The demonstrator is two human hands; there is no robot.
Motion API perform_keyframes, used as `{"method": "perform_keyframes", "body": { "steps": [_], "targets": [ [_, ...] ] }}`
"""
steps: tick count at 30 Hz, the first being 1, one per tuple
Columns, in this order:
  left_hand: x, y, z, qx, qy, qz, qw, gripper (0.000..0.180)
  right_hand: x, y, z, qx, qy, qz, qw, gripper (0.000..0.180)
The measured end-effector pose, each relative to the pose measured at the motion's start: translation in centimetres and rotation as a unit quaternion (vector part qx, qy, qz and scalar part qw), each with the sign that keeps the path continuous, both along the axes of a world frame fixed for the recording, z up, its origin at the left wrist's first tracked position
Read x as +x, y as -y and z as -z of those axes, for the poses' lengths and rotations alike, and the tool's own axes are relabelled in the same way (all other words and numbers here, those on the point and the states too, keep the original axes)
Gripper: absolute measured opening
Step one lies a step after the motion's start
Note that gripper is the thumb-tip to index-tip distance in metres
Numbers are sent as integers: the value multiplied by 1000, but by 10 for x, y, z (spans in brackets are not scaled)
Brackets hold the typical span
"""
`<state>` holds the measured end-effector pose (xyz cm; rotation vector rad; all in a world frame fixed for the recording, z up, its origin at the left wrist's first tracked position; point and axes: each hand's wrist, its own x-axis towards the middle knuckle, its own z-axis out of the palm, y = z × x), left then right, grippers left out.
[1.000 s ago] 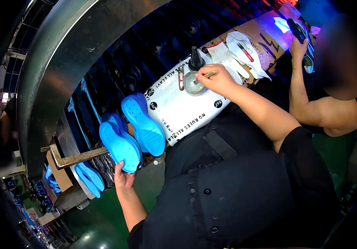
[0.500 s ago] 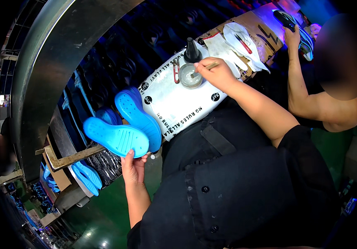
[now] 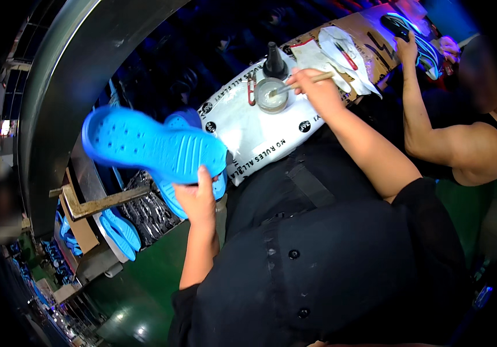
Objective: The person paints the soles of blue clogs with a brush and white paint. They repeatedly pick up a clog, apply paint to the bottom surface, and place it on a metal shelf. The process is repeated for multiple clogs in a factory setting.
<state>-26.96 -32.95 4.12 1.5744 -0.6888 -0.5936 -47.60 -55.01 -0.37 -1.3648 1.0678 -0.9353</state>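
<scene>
My left hand (image 3: 197, 199) grips one end of a bright blue shoe sole (image 3: 156, 141), thumb on its upper face. The sole is held up, its holed and grooved face showing, slightly blurred. Partly covered beneath it is another blue sole (image 3: 170, 199). In my right hand (image 3: 319, 92) is a brush (image 3: 312, 79) with a wooden handle, pinched between the fingers. Its bristle end dips into a round clear dish (image 3: 271, 104) with whitish contents. The dish stands on a white printed covering (image 3: 243, 136), beside a black cone-shaped bottle (image 3: 275, 62) and a red-handled tool (image 3: 251, 88).
White cloth gloves (image 3: 318, 58) and a red cutter (image 3: 347, 58) lie at the far right on cardboard (image 3: 375, 52). A co-worker's hand (image 3: 407, 49) holds a dark shoe there. More blue soles (image 3: 120, 231) rest at lower left, near a wooden bar (image 3: 110, 202) and a curved metal frame (image 3: 58, 104).
My left hand has lifted the blue sole up and away from the one under it, so it appears larger. My right hand has shifted slightly, and the brush now lies flatter over the dish.
</scene>
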Motion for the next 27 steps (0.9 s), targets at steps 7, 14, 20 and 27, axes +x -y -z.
{"method": "perform_keyframes", "body": {
  "steps": [7,14,20,27],
  "targets": [
    [-13,33,-15,-68,121,25,990,35,-9,-45,-79,-50,123,-117,984,36],
    [-30,40,-34,-91,87,58,990,35,2,-62,-90,-375,-35,-193,906,26],
    [-23,40,-35,-93,133,46,986,37,-5,-60,-90,-374,-48,-162,912,24],
    [-25,38,-37,-88,118,56,987,37,4,-60,-91,-399,-61,-191,895,21]
  ]
}}
